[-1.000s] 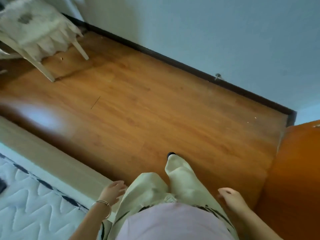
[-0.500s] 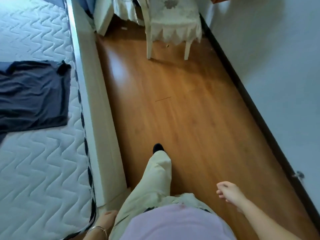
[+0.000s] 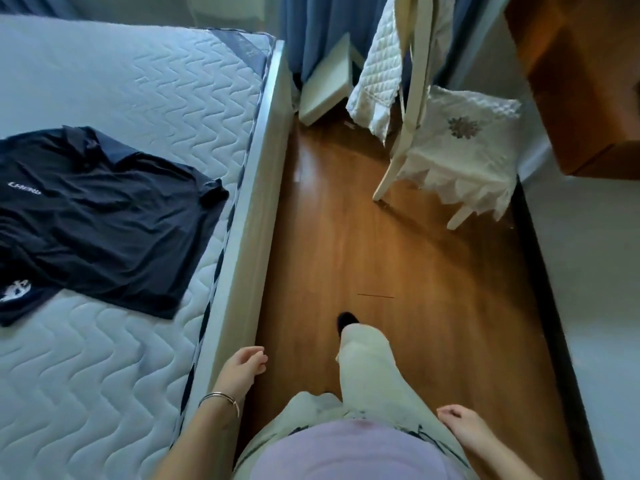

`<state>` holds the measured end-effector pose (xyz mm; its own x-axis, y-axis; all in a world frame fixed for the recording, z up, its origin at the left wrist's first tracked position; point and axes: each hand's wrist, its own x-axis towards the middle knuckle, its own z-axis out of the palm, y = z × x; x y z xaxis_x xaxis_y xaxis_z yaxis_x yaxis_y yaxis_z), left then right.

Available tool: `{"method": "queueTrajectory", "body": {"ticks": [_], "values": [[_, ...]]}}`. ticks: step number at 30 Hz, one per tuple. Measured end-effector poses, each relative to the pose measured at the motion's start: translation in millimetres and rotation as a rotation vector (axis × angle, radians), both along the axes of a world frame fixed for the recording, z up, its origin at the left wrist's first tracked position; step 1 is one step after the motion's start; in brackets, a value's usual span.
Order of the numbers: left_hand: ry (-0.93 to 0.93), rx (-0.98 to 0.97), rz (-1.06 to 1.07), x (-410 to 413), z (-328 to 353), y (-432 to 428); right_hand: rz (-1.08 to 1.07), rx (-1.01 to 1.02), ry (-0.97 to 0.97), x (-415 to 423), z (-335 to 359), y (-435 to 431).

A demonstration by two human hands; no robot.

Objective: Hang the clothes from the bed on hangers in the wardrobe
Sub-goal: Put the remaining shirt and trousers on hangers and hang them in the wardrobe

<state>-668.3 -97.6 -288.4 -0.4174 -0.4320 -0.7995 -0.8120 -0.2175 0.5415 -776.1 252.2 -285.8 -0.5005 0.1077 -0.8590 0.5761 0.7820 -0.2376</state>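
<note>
- Two hands are visible in the head view, and nothing is held in either.
- The left hand (image 3: 242,368) is positioned just beside the side rail (image 3: 251,237) of the bed. Its fingers are loosely curled and slightly apart, with nothing gripped. A thin bracelet (image 3: 220,398) is worn at the wrist.
- The right hand (image 3: 464,427) is held low at the right, above the wooden floor (image 3: 433,271). Its fingers are relaxed and bent inward, with nothing pinched.
- The black shirt (image 3: 100,220) is laid flat on the quilted mattress (image 3: 138,91), at the left, well apart from both hands. White lettering is printed on its chest.
- One leg (image 3: 367,368) in pale trousers is extended forward over the floor, with a dark shoe (image 3: 346,320) showing at its end.
- A white chair (image 3: 460,150) with a frilled seat cover is placed at the far end of the floor, near a blue curtain (image 3: 322,26). A quilted white cloth (image 3: 381,71) is draped over its back.
- A brown wooden cabinet (image 3: 581,81) is located at the upper right. Whether it is the wardrobe cannot be determined.
</note>
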Motion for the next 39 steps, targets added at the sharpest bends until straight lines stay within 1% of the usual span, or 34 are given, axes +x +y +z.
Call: {"method": "queueTrajectory", "body": {"ticks": [2,4,6,8,10,12,14,16,18,21,23,25,27,28,30,33,37,39], "values": [[-0.054,0.079,0.130,-16.0,-9.1,-10.3,0.056,0.028,-0.072,-39.2,-1.5,-10.7],[-0.151,0.125,0.258,-28.5,-20.1,-20.0,0.125,0.044,-0.132,-86.2,-3.9,-23.9],[-0.237,0.116,0.370,-37.0,-28.6,-28.7,0.177,0.054,-0.137,-139.2,-6.9,-41.6],[-0.285,0.118,0.450,-45.9,-29.1,-36.3,0.251,0.050,-0.116,-193.7,-6.8,-68.5],[-0.285,0.151,0.523,-58.7,-24.2,-41.5,0.322,0.054,-0.076,-243.6,-3.3,-106.3],[-0.240,0.173,0.594,-76.0,-16.5,-45.8,0.290,0.015,-0.026,-291.7,1.8,-154.4],[-0.233,0.143,0.670,-91.5,-8.0,-50.3,0.351,-0.048,0.045,-329.9,9.8,-211.2],[-0.242,0.114,0.722,-100.8,-3.9,-55.9,0.444,-0.145,0.067,-356.1,18.3,-268.5],[-0.263,0.098,0.750,-103.8,-10.0,-60.6,0.516,-0.223,0.063,-373.1,20.9,-319.3],[-0.307,0.099,0.706,-103.8,-17.4,-72.4,0.666,-0.243,0.069,-381.5,14.1,-380.2],[-0.327,0.121,0.720,-100.3,-21.8,-89.6,0.796,-0.196,0.072,-377.8,4.6,-408.3],[-0.355,0.145,0.733,-101.1,-23.9,-109.3,0.976,-0.111,0.029,-372.1,-2.6,-430.7],[-0.338,0.165,0.755,-104.2,-27.2,-130.3,1.148,-0.041,-0.011,-369.9,-3.5,-452.6],[-0.321,0.170,0.812,-106.4,-25.9,-144.0,1.201,-0.014,-0.005,-371.6,-2.3,-467.0],[-0.302,0.135,0.833,-112.0,-20.6,-172.9,1.266,0.033,0.014,-376.4,4.6,-498.9],[-0.225,0.116,0.888,-121.5,-10.5,-225.6,1.331,0.073,-0.020,-382.4,7.3,-557.7],[-0.152,-0.009,0.892,-134.3,-0.6,-300.9,1.424,0.000,-0.053,-375.8,0.2,-660.5],[-0.153,-0.064,0.893,-139.6,-6.7,-351.3,1.442,-0.043,-0.081,-363.8,-9.7,-722.6]]}}
